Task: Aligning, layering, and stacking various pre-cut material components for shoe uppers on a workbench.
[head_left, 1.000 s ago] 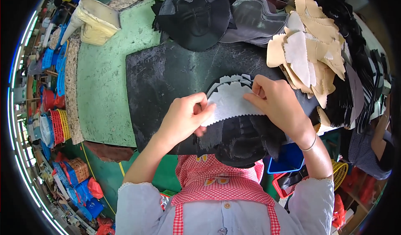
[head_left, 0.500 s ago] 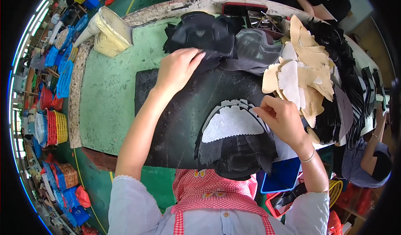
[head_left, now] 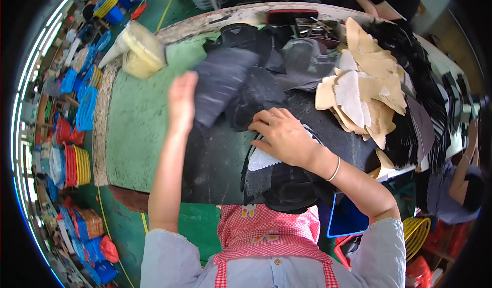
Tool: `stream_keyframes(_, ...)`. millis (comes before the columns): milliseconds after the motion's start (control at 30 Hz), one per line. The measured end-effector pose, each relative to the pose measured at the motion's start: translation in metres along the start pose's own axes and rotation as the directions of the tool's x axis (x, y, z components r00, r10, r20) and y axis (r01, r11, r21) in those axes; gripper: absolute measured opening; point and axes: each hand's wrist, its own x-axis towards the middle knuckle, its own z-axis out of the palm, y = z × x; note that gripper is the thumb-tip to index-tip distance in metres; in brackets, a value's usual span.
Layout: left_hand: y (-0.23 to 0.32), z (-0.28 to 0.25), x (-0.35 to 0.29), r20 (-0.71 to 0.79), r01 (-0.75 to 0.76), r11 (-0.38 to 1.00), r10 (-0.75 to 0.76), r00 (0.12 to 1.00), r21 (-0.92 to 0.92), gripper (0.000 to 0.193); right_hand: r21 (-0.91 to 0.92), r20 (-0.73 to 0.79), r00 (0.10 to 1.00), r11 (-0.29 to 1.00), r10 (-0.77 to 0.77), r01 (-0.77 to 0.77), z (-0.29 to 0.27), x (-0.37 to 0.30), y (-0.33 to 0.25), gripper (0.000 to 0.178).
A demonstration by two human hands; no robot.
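Note:
My left hand (head_left: 183,102), smeared by motion, grips the left edge of a dark, flat cut piece (head_left: 223,80) that hangs tilted over the table and is blurred too. Lower right of it my right hand (head_left: 287,137) hovers palm down, fingers bent and thumb apart, with nothing visible between them. Under that hand lies a stack of black curved pieces (head_left: 292,190). A white piece with a zigzag edge (head_left: 260,160) rests on the stack, partly covered by the hand. More black pieces (head_left: 261,90) lie just beyond my right fingertips, on or near a black mat (head_left: 205,170).
A cream-coloured pot with a spout (head_left: 141,52) stands at the far left of the green tabletop (head_left: 133,134). Beige and white zigzag pieces (head_left: 379,93) are heaped at the right, beside dark stacks. A blue bin (head_left: 346,219) is below the edge. Two other people sit nearby.
My left hand has swung left, lifting a dark piece from the far pile. My right hand has moved left and farther across the white piece.

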Motion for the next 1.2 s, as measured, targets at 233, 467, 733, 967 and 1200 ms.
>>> stream_keyframes(233, 0.111, -0.090, 0.021, -0.046, -0.016, 0.906, -0.003, 0.999, -0.423, 0.041, 0.070, -0.325, 0.937, 0.991, 0.130, -0.113, -0.049, -0.028, 0.039, 0.019)
stream_keyframes(467, 0.095, 0.031, -0.090, 0.821, -0.158, 0.984, 0.153, 0.550, -0.078, 0.027, -0.367, -0.443, 0.745, 0.657, 0.499, -0.659, -0.093, -0.078, 0.090, 0.051)
stream_keyframes(733, 0.109, 0.082, -0.130, 0.848, 0.040, 0.976, 0.168, 0.503, -0.216, 0.033, 0.986, -0.149, 0.595, 0.164, 0.790, 0.028, -0.121, -0.071, 0.037, 0.037)
stream_keyframes(967, 0.134, 0.089, -0.142, 0.888, 0.189, 0.934, 0.206, 0.411, -0.304, 0.031, 0.422, -0.605, 0.573, 0.833, 0.553, -0.359, -0.113, -0.071, 0.003, 0.066)
stream_keyframes(1200, 0.139, 0.080, -0.133, 0.907, 0.087, 0.973, 0.166, 0.387, -0.216, 0.027, 0.532, -0.221, 0.812, 0.765, 0.540, -0.364, -0.125, -0.089, -0.028, 0.008)
